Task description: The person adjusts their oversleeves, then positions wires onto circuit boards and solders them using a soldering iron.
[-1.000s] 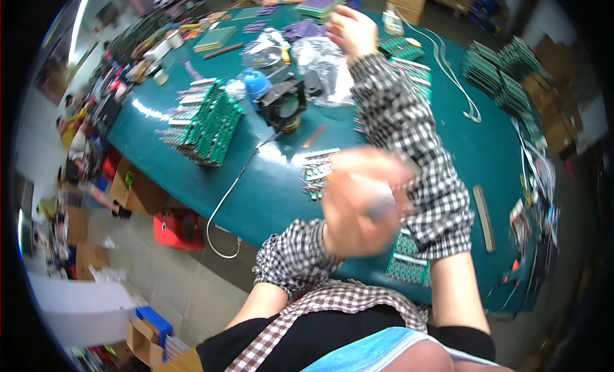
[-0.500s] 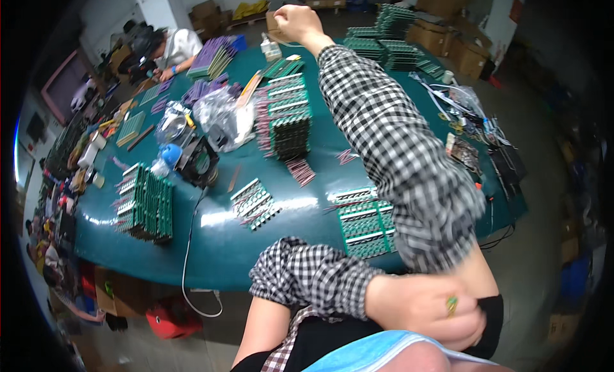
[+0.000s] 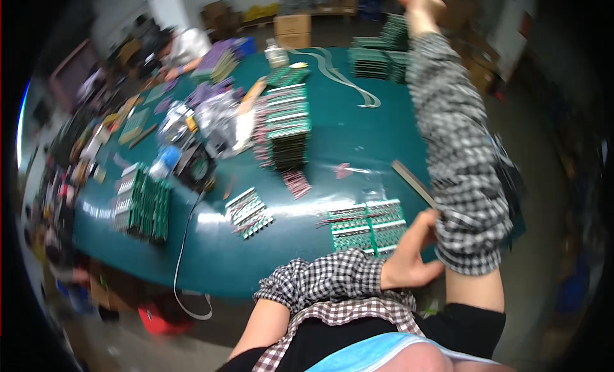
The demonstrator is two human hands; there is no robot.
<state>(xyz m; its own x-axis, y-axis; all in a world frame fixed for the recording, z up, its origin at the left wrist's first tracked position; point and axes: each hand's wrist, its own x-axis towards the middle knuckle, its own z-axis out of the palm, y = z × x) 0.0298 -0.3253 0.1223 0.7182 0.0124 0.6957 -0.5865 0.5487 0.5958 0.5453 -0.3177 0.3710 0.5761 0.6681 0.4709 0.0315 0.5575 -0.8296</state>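
Note:
My left hand [image 3: 412, 257] is at the lower centre, thumb and fingers apart, beside the black-and-white checked oversleeve [image 3: 454, 142] on my right arm. Its fingertips reach the cloth, and some are hidden there. My right arm stretches up and away; the right hand [image 3: 422, 4], at the top edge, is smeared and partly cut off. Left of my left hand lies a green circuit board panel [image 3: 384, 234] with white strips. A smaller board piece [image 3: 249, 212] lies further left. A thin flat bar [image 3: 412, 183] lies just beyond my left hand.
On the green table [image 3: 358, 138] stand board stacks at the centre [image 3: 288, 126], left [image 3: 144, 205] and far right [image 3: 371, 58]. A black fan-like device [image 3: 195, 167] trails a cable. Plastic bags [image 3: 217, 119] lie behind it. Another person [image 3: 185, 49] sits far left.
My right arm has swung to the right and further up. My left hand has moved up from around the right elbow to beside the oversleeve, its fingers now spread. The thin bar has come into view.

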